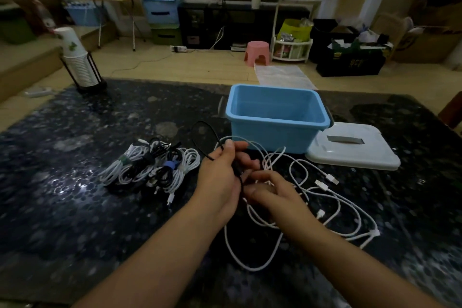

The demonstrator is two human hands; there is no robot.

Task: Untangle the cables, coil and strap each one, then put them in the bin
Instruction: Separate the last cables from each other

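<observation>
black cable (203,137) held up above the dark speckled table (75,182), just in front of the blue bin (275,130). it loops up and left from the left hand (222,172), then runs down between both hands. left hand: fingers curled round the black cable near the top of the loop, grip closed on it. right hand (270,190): fingers bent into the tangle just below and right of the left hand, thumb tip close to the black strand; appears to pinch a strand, though which one cannot be told for certain.

loose white cables (325,197) lie spread on the table under and right of the hands, several loops overlapping, usb plugs visible at the ends. part of the white tangle rises to the hands.

coiled cables (152,167), white and black, already strapped with green, blue and dark ties, sit in a group on the table left of the left hand, apart from it.

blue bin stands open beyond the hands, nothing seen inside. its white lid (355,150) lies flat on the table at the bin's right side, touching or almost touching it.

stack of paper cups (75,57) in a black wire holder stands at the far left corner of the table. pink stool (257,54) on the floor beyond the table.
</observation>
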